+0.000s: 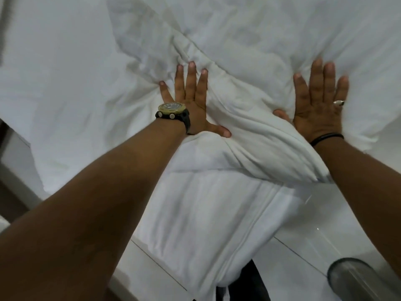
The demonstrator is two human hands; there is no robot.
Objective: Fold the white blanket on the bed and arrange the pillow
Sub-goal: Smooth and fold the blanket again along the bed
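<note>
A rumpled white blanket (pixel 249 131) lies bunched on the bed, with a thick fold running between my two hands and a flap hanging down over the bed's near edge. My left hand (pixel 191 98), with a watch on its wrist, is pressed flat on the cloth with its fingers spread. Flat on the blanket to the right, fingers apart, is my right hand (pixel 319 98), which wears a ring and a black wristband. More white fabric (pixel 238 29) is piled behind; whether it is a pillow I cannot tell.
White bed sheet (pixel 54 83) covers the left part of the bed. White tiled floor (pixel 303 246) shows below the hanging cloth, with a grey round object (pixel 355 281) at the lower right. A darker bed frame edge (pixel 13 192) runs along the far left.
</note>
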